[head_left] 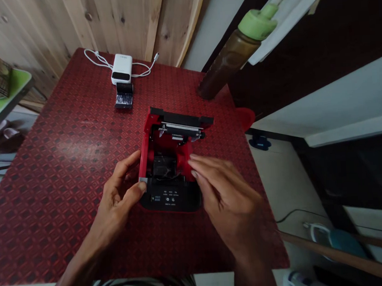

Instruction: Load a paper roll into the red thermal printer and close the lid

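Note:
A small red and black thermal printer (pixel 170 197) sits on the table with its lid (pixel 183 120) raised. Inside its red bay lies a dark, shiny part (pixel 164 166) that I cannot make out clearly. My left hand (pixel 121 193) grips the printer's left side, thumb on the front corner and fingers along the outer wall. At the right wall, my right hand (pixel 224 192) has its thumb and fingertips drawn together on the edge. Whether something thin is also between those fingertips is hidden.
The red patterned table (pixel 69 200) carries a white power bank (pixel 122 67) with a white cable (pixel 148 69) at the back. In front of it lies a small black roll (pixel 124 95). A brown bottle (pixel 227 60) with a green cap stands at the back right edge.

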The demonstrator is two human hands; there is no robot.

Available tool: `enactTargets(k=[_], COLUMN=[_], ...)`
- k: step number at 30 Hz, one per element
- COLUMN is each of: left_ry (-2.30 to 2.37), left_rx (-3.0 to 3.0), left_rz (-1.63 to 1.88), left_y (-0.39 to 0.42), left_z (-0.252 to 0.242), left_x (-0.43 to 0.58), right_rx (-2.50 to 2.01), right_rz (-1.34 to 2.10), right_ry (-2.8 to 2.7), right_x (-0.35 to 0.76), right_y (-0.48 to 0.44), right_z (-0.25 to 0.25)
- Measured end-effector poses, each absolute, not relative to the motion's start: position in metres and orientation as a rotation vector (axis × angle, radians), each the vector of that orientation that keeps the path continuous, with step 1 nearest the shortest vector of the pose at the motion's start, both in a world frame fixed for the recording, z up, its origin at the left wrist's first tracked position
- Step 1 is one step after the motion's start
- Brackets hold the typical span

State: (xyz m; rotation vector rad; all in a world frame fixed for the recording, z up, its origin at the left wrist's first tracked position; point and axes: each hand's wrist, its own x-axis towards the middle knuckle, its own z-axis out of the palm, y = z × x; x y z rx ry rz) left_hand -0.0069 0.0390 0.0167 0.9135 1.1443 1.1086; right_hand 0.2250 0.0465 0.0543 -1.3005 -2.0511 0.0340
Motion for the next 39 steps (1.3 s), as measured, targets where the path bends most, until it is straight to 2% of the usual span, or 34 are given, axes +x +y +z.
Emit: enactTargets(k=[3, 8, 11, 16, 22, 26, 32, 39], left_ry=[1.162, 1.155, 1.132, 1.156, 1.176, 1.203, 1.257, 1.293], left_rx=[0.965, 0.987, 0.980, 0.994, 1.012, 0.997, 0.977, 0.948], left_rz=[1.108, 1.123, 1.122, 1.106, 1.093, 1.070, 1.081, 1.110], left_y=[0.039, 0.042, 0.042, 0.042, 0.041, 0.040, 0.038, 0.039], left_z=[0.016, 0.014, 0.014, 0.016, 0.018, 0.016, 0.014, 0.019], left_x=[-0.008, -0.008, -0.007, -0.008, -0.009, -0.009, -0.008, -0.003], right_rx=[-1.287, -1.555, -1.611, -1.551, -1.492, -1.402, -1.586, -1.689], right_rz=[0.137, 0.442, 0.511, 0.380, -0.015, 0.088, 0.277, 0.406], right_ry=[-2.278, -2.623, -2.706, -2.748, -2.534, -2.111, -1.305, -1.326], right_x=[0.212, 0.185, 0.179, 0.179, 0.193, 0.234, 0.293, 0.283], right_y=[0.074, 0.106, 0.116, 0.117, 0.082, 0.061, 0.091, 0.124], right_z=[0.060, 0.070, 0.074, 0.081, 0.096, 0.101, 0.047, -0.019])
